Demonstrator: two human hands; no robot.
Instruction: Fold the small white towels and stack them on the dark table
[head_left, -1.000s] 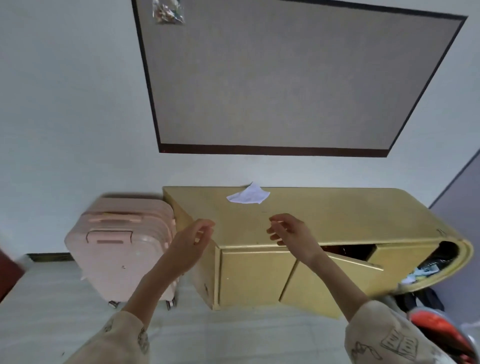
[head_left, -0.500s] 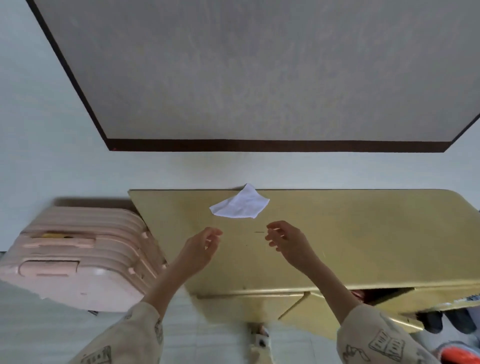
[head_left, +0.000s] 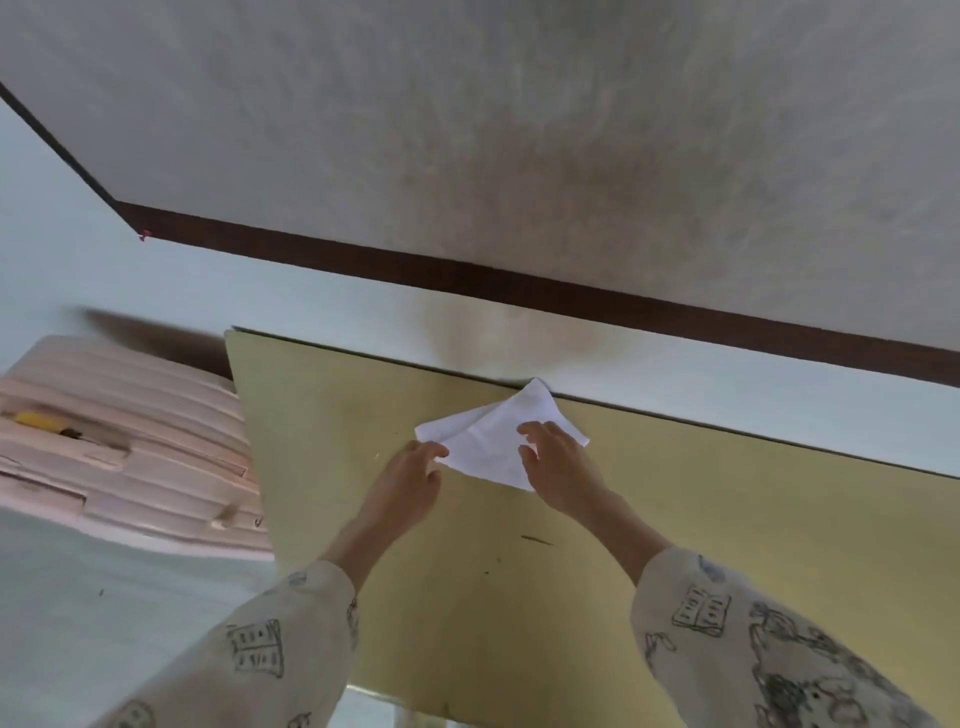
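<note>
Cloth lay loosely on the yellow cabinet top (head_left: 332, 426), at about twelve o'clock from the person and close to the wall: one small white towel (head_left: 493, 441), partly doubled over, its far corner peaked up. It looked thin, light and limp, the sort that slides on a smooth top and sags when lifted from one point, so I judged corners or a folded edge the places to take it, one in each hand. The left hand (head_left: 410, 480) was at the towel's nine o'clock corner, fingers curled; whether they had pinched the cloth I could not tell, the picture being blurred. The right hand (head_left: 558, 467) hovered over the three o'clock side, fingers spread and slightly bent, holding nothing. At nine o'clock beside the cabinet stood a pink suitcase (head_left: 114, 447). No dark table showed.
</note>
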